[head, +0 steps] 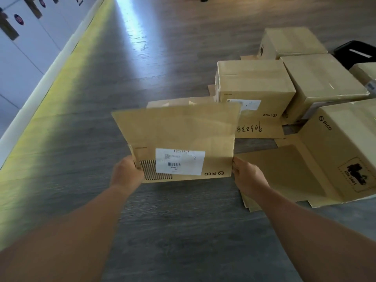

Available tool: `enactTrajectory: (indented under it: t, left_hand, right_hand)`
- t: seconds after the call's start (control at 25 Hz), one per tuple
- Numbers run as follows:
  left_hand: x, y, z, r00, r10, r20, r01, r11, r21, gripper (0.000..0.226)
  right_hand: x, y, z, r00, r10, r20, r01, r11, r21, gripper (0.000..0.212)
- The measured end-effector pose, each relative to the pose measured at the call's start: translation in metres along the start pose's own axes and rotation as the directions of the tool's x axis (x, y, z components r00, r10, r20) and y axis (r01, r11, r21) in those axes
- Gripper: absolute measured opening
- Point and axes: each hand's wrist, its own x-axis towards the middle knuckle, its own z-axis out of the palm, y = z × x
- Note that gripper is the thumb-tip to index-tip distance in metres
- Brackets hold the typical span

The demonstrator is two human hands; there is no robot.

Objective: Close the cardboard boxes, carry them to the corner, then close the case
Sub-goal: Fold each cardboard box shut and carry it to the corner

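While carrying a closed carton this way, best to keep the grip low on both end faces, elbows in, load level, eyes on the floor route past the flattened sheets. Judging by the scene, the step in hand: hauling one box toward the corner, with several others left to move.

Nearest, both forearms reaching forward and slightly down, nearly straight. Left hand point(128, 173) clamped on the near-left lower edge of the PICO cardboard box point(179, 143), fingers curled round the corner beside the striped patch. Right hand point(247, 176) gripping the opposite lower corner, thumb side up, fingers wrapped behind and out of sight. Box held between the hands, above the grey wood-look floor point(101, 119), top flap shut, white shipping label point(180, 161) facing the camera.

Just beyond and to the right, flattened cardboard sheets point(284, 169) lying on the floor: a slip hazard worth stepping around. Farther right, a cluster of closed cartons point(254, 82) set close together, one bearing handwritten digits. Behind those, a black case point(358, 51), only partly in view, lid state impossible to tell. Far left, white cabinets point(24, 37) above a yellow floor strip.
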Motion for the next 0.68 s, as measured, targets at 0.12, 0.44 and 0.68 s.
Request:
enactTrajectory:
  t: [0.12, 0.44, 0.68]
  left_hand:
    - [0.004, -0.022, -0.005, 0.996, 0.067, 0.054, -0.071, 0.995, 0.067, 0.032]
    - [0.015, -0.034, -0.009, 0.980, 0.163, -0.112, -0.163, 0.987, 0.009, 0.022]
    - [-0.007, 0.037, 0.022, 0.840, 0.542, 0.028, -0.538, 0.824, 0.178, 0.033]
  right_hand:
    - [0.012, 0.002, -0.002, 0.999, 0.044, 0.032, -0.043, 0.998, -0.038, 0.024]
    - [0.028, 0.013, -0.041, 0.998, 0.004, -0.070, 0.012, 0.975, 0.220, 0.038]
    - [0.025, -0.054, -0.026, 0.982, -0.189, 0.002, 0.189, 0.982, -0.014, 0.048]
